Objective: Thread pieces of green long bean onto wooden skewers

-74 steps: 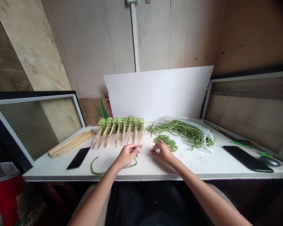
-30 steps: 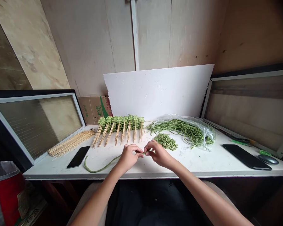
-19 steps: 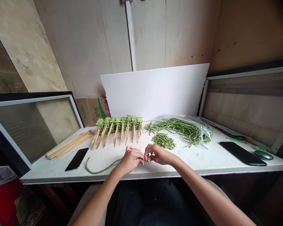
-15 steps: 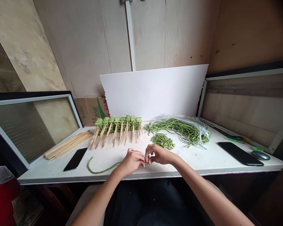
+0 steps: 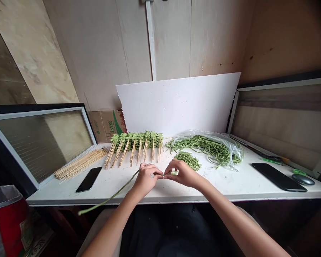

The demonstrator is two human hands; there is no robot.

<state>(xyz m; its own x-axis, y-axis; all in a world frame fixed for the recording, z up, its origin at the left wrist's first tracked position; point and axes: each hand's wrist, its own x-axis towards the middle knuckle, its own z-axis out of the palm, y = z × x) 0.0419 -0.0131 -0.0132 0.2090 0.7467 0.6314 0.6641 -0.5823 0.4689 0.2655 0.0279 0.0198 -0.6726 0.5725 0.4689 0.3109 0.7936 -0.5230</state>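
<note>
A long green bean point(image 5: 115, 194) runs out to the left from my left hand point(image 5: 147, 176), and its far end hangs past the table's front edge. My left hand is closed around the bean. Fingertip to fingertip with it, my right hand point(image 5: 180, 173) pinches the bean's other end. Just beyond my right hand lies a heap of short cut bean pieces point(image 5: 188, 159). Farther back is a row of skewered bean pieces point(image 5: 136, 139), stacked with their bamboo sticks point(image 5: 133, 155) pointing toward me. A clear plastic bag point(image 5: 237, 153) partly covers whole long beans point(image 5: 203, 144).
Loose bamboo skewers point(image 5: 81, 163) lie at the left beside a black phone point(image 5: 89, 179). Another phone point(image 5: 278, 176) and a grey mouse-shaped object point(image 5: 303, 179) sit at the right. A white foam board point(image 5: 176, 105) stands behind, with a cardboard box point(image 5: 107, 125) left of it.
Both hands have risen slightly off the table with the bean. Its loose end, which lay curved on the tabletop, now stretches straighter and down over the front edge.
</note>
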